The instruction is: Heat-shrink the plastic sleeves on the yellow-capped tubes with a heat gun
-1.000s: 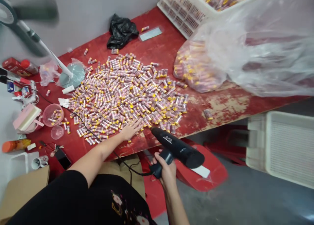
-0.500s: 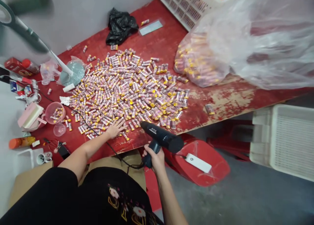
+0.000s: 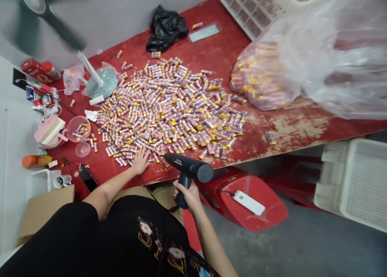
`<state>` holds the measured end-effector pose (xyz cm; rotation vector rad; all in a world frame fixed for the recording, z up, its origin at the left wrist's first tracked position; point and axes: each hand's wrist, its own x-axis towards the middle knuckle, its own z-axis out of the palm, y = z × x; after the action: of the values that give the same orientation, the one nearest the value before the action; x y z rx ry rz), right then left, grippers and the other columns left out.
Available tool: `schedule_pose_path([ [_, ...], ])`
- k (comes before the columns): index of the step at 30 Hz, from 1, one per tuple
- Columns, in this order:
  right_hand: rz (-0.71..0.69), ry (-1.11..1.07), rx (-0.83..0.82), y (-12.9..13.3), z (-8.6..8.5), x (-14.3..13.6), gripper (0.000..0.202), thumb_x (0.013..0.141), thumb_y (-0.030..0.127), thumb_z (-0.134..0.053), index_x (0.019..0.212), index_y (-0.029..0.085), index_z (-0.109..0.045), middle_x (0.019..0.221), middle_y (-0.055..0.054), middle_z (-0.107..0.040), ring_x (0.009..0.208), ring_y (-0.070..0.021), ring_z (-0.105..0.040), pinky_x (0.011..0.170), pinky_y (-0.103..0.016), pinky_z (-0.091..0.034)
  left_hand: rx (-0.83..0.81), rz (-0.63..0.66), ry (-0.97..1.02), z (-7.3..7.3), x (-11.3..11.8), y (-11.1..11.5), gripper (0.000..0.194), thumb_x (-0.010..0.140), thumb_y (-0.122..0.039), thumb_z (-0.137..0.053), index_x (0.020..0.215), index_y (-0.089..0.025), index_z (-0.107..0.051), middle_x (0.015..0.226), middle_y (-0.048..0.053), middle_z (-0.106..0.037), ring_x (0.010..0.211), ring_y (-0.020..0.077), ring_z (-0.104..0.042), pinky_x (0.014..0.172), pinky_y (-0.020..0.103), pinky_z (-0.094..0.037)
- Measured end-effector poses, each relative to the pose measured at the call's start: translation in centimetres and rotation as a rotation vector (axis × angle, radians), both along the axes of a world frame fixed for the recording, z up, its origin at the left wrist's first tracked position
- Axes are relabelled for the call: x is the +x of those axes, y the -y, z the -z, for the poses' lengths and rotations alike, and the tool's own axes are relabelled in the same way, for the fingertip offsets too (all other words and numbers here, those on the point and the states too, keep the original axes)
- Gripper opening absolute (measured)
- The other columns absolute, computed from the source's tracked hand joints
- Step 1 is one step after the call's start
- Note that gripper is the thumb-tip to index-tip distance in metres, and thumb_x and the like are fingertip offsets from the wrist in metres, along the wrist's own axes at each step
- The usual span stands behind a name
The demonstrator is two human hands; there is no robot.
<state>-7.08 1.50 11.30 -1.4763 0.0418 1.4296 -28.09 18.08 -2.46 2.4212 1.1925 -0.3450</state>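
Observation:
Across the red table (image 3: 127, 180) spreads a heap of small clear tubes with yellow ends (image 3: 169, 104). My left hand (image 3: 140, 161) lies with fingers spread at the heap's front edge, touching or just over the nearest tubes. Wrapped round the handle of a black hair dryer (image 3: 189, 166) is my right hand (image 3: 189, 194), just off the table's front edge. The dryer's nozzle points left, toward the front tubes and my left hand. Its dark cord (image 3: 111, 138) runs over the left part of the heap.
A clear bag of tubes (image 3: 263, 77) and a white crate (image 3: 250, 11) stand at the right. A fan (image 3: 98, 77) stands at the left by a pink basket (image 3: 78, 129). A black plastic bag (image 3: 166, 27) lies behind. A red stool (image 3: 256, 220) holds a white power strip (image 3: 249, 202).
The view has shifted, so the table's things sit further right in it. Relative to the heap, my left hand and the dryer in my right hand have moved left.

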Motion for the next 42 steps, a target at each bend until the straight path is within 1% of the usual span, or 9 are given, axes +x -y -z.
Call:
schedule_pose_path([
  [5,-0.11,-0.003,-0.035,-0.2,0.4,-2.3,0.072,0.045,0.045,-0.096,0.097,0.018,-0.054,0.067,0.004,-0.064,0.042,-0.0112,-0.053,0.04,-0.028,-0.051,-0.093,-0.161,0.063,1.7,-0.2,1.9,0.092,0.092,-0.027,-0.066,0.165,-0.02,-0.01,0.172,0.024,-0.008,0.161,0.0343,-0.003,0.124,0.062,-0.026],
  [15,-0.061,0.079,-0.037,1.5,0.0,-3.8,0.07,0.048,0.049,-0.095,0.096,0.02,-0.052,0.069,0.004,-0.062,0.043,-0.0112,-0.054,0.041,-0.029,-0.051,-0.079,-0.096,0.049,2.1,-0.5,1.3,0.1,0.088,-0.027,-0.072,0.165,-0.02,-0.009,0.173,0.023,-0.006,0.16,0.0356,0.0,0.125,0.064,-0.022],
  [20,-0.196,0.002,-0.065,2.5,0.0,-4.1,0.069,0.051,0.046,-0.095,0.099,0.018,-0.054,0.066,0.005,-0.062,0.042,-0.0112,-0.053,0.041,-0.028,-0.049,-0.066,-0.087,0.03,2.1,-1.1,0.5,0.107,0.084,-0.033,-0.078,0.165,-0.019,-0.01,0.172,0.024,-0.007,0.161,0.0358,0.0,0.126,0.063,-0.02],
  [23,-0.052,0.049,-0.081,2.8,0.2,-4.0,0.068,0.052,0.044,-0.095,0.1,0.019,-0.053,0.067,0.005,-0.062,0.044,-0.0107,-0.054,0.043,-0.028,-0.051,-0.065,-0.063,0.025,2.0,-1.5,0.3,0.11,0.082,-0.036,-0.08,0.165,-0.015,-0.011,0.172,0.026,-0.005,0.161,0.0368,0.0,0.127,0.061,-0.017],
  [31,0.289,0.189,0.051,0.8,-0.3,1.0,0.068,0.048,0.037,-0.096,0.098,0.021,-0.054,0.071,0.007,-0.063,0.046,-0.0081,-0.053,0.046,-0.026,-0.052,-0.056,-0.077,0.095,1.3,-1.7,0.4,0.105,0.085,-0.037,-0.075,0.165,-0.019,-0.009,0.172,0.026,-0.004,0.161,0.0358,0.002,0.125,0.064,-0.017],
  [35,0.197,0.184,0.028,-0.3,-0.6,4.0,0.067,0.047,0.038,-0.096,0.097,0.02,-0.055,0.071,0.005,-0.063,0.045,-0.0087,-0.052,0.044,-0.027,-0.052,-0.058,-0.069,0.134,0.0,-0.4,0.3,0.103,0.088,-0.035,-0.073,0.165,-0.021,-0.007,0.172,0.025,-0.003,0.16,0.0354,0.003,0.125,0.065,-0.018],
  [37,0.252,0.204,0.023,-0.7,-0.5,5.1,0.067,0.045,0.037,-0.096,0.094,0.021,-0.054,0.07,0.006,-0.062,0.046,-0.0092,-0.052,0.045,-0.027,-0.052,-0.054,-0.057,0.14,-0.9,0.8,0.2,0.101,0.089,-0.034,-0.072,0.165,-0.02,-0.008,0.172,0.025,-0.002,0.16,0.0349,0.004,0.126,0.064,-0.017],
  [39,0.302,0.212,0.021,-0.9,-0.3,6.1,0.065,0.045,0.038,-0.096,0.089,0.021,-0.052,0.066,0.007,-0.06,0.047,-0.0094,-0.053,0.046,-0.026,-0.052,-0.046,-0.048,0.142,-1.8,2.5,0.0,0.099,0.089,-0.035,-0.072,0.165,-0.018,-0.01,0.172,0.025,-0.001,0.16,0.0351,0.007,0.127,0.063,-0.015],
  [42,0.188,0.14,-0.022,-0.9,-0.1,7.9,0.064,0.047,0.04,-0.096,0.09,0.02,-0.053,0.062,0.007,-0.058,0.046,-0.0106,-0.053,0.044,-0.026,-0.05,-0.041,0.007,0.156,-2.9,6.3,-0.3,0.098,0.091,-0.039,-0.071,0.165,-0.017,-0.011,0.172,0.024,-0.001,0.16,0.0349,0.009,0.127,0.063,-0.016],
])
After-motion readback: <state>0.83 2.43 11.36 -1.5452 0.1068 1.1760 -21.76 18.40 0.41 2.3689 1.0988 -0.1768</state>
